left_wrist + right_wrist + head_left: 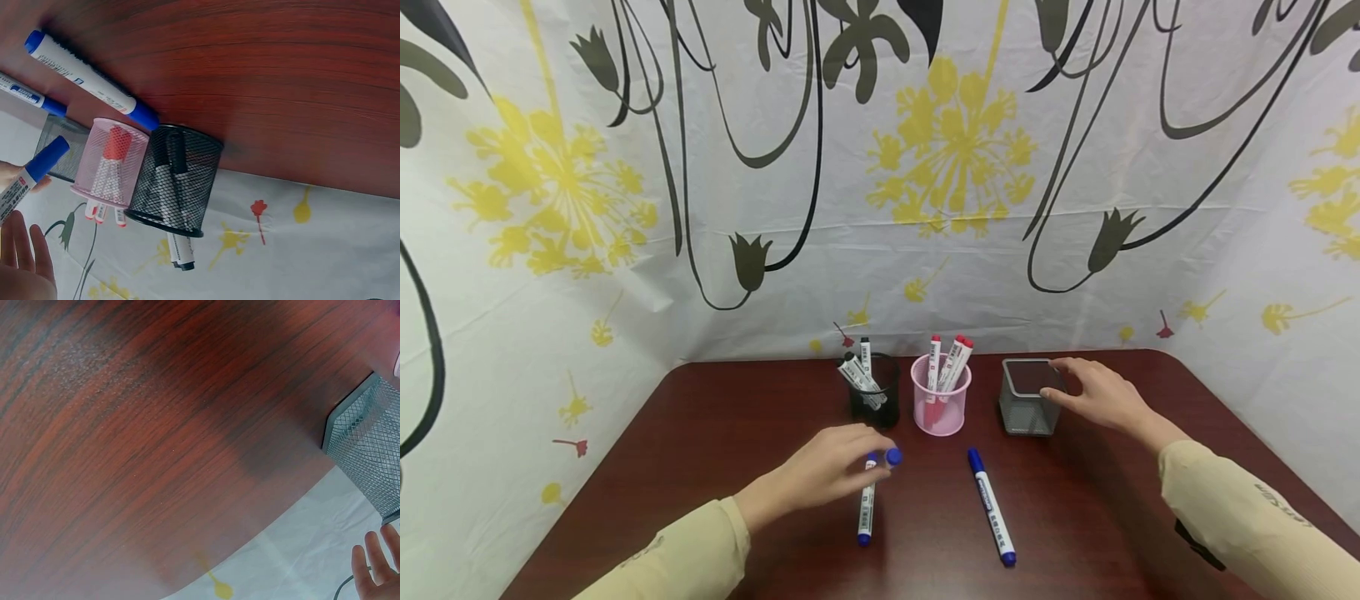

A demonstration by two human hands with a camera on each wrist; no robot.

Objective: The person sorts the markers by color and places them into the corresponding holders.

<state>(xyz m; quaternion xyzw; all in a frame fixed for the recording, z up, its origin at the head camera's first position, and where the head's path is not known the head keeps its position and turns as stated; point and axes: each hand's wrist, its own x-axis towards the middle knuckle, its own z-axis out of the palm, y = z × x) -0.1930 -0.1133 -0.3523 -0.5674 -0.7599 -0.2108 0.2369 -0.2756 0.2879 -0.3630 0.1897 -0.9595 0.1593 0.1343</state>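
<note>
My left hand (827, 468) pinches a blue-capped white marker (31, 177) between thumb and fingers; in the head view its blue end pokes out past the fingertips. Below that hand, another blue marker (867, 504) lies on the table. A third blue marker (992, 508) lies to its right. My right hand (1101, 393) is at the right side of a grey square mesh pen holder (1028, 414), thumb in front and fingers along the rim. In the right wrist view its fingers look fairly straight beside the holder's open end.
A black mesh cup (886, 410) with black markers (861, 375) stands at the back of the dark red table (760, 400). Beside it is a pink mesh cup (951, 421) with red-capped markers (953, 362). A patterned white cloth (850, 192) hangs behind.
</note>
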